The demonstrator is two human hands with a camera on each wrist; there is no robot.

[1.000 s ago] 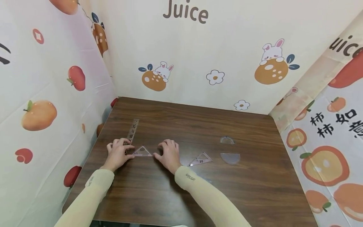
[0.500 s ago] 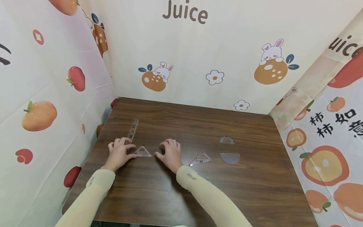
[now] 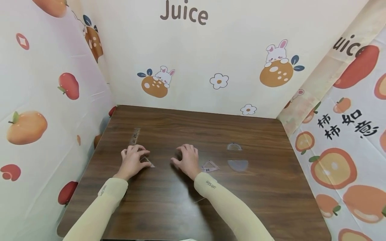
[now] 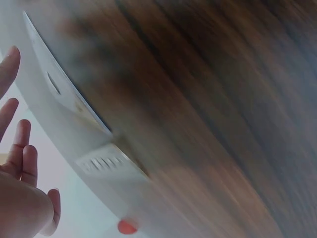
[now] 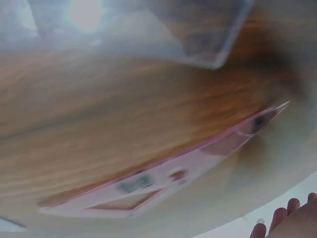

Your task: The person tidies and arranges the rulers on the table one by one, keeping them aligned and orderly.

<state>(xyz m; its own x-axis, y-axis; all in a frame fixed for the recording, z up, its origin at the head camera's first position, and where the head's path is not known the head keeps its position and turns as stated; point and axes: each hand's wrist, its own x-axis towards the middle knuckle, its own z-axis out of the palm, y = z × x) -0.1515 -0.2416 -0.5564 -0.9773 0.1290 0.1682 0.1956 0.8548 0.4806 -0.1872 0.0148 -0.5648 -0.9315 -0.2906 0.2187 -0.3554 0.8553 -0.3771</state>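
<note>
In the head view, my left hand (image 3: 132,162) hovers over a small clear set square (image 3: 151,163), thumb and forefinger apart and covering much of it. Just beyond that hand lies a clear ruler (image 3: 135,135), its near end hidden. The left wrist view has the ruler's numbered end (image 4: 111,162) beside the set square (image 4: 69,94), with the fingers (image 4: 20,144) spread off to the side. My right hand (image 3: 187,161) is bent loosely with nothing in its grasp. Close by its wrist is a second, pinkish set square (image 3: 209,166), seen whole in the right wrist view.
Two clear protractors, a small one (image 3: 234,147) and a larger one (image 3: 238,165), lie to the right on the brown wooden table (image 3: 271,201). A thin clear edge (image 3: 200,200) shows under my right forearm. Printed cloth walls (image 3: 193,60) enclose the back and sides.
My right hand has drawn away rightward from the first set square. My left hand has shifted right, covering more of it. The head view has turned slightly to the right.
</note>
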